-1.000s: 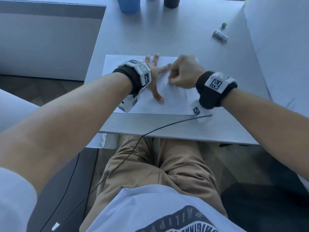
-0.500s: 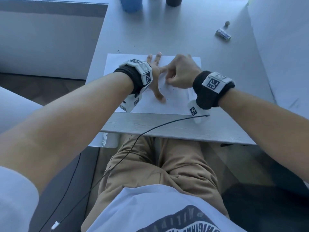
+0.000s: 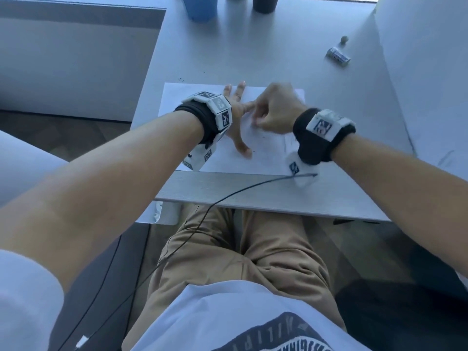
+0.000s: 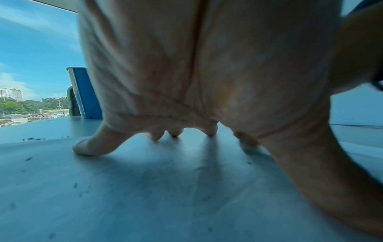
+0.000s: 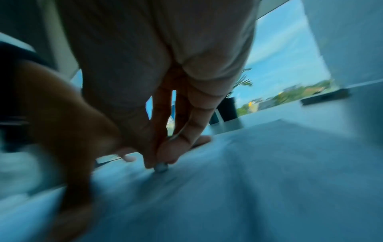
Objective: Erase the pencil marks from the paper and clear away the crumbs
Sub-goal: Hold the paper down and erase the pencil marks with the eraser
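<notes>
A white sheet of paper lies on the grey table, near its front edge. My left hand is spread flat on the paper with straight fingers, pressing it down. My right hand sits just right of it, fingers curled, pinching a small grey eraser whose tip touches the paper. Dark crumbs lie on the sheet and past its far edge. The eraser is hidden by the hand in the head view.
A blue cup and a dark cup stand at the table's far edge. A small wrapped eraser-like block and a little round bit lie far right. A black cable hangs over the front edge. A white wall panel runs along the right.
My right hand with the eraser has shifted left and farther along the paper, toward my left hand's fingers. The left hand stays pressed on the sheet.
</notes>
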